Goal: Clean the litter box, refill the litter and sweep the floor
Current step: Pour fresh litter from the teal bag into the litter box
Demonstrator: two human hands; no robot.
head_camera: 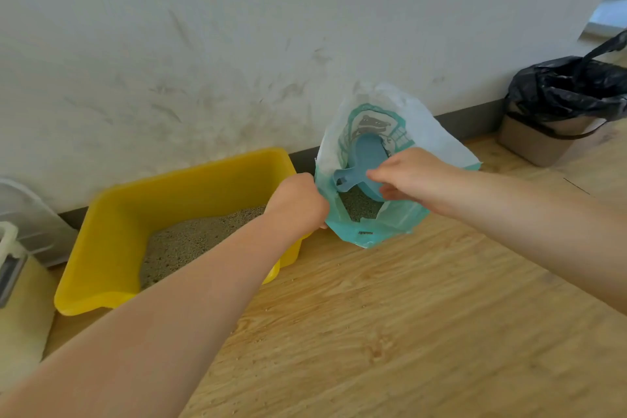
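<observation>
Where the wood floor [390, 332] meets the scuffed white wall [237, 27], a dark baseboard [464, 122] runs along the joint. Loose granules lie scattered on the floor in front of the box.

The yellow litter box [112, 234] sits on the floor against the wall, left of centre. It holds a bed of grey litter [190, 241], with part of the yellow bottom showing bare on the near left side.

A beige bin [543, 142] with a black liner [570, 85] stands by the wall at the far right, well apart from the box. A cream container [23, 309] and a clear plastic item [30, 214] sit at the left edge, just beside the box.

The teal and white litter bag [383, 224] stands open just to the right of the box, its top flap leaning toward the wall. Grey litter is visible inside the opening.

The left hand [298, 200] grips the left edge of the bag mouth with the fingers curled round the plastic. The right hand [410, 173] reaches over the bag opening; the thumb and fingers are curled onto the blue scoop [366, 159], which is inside the bag, bowl toward the wall and handle toward the left hand.
</observation>
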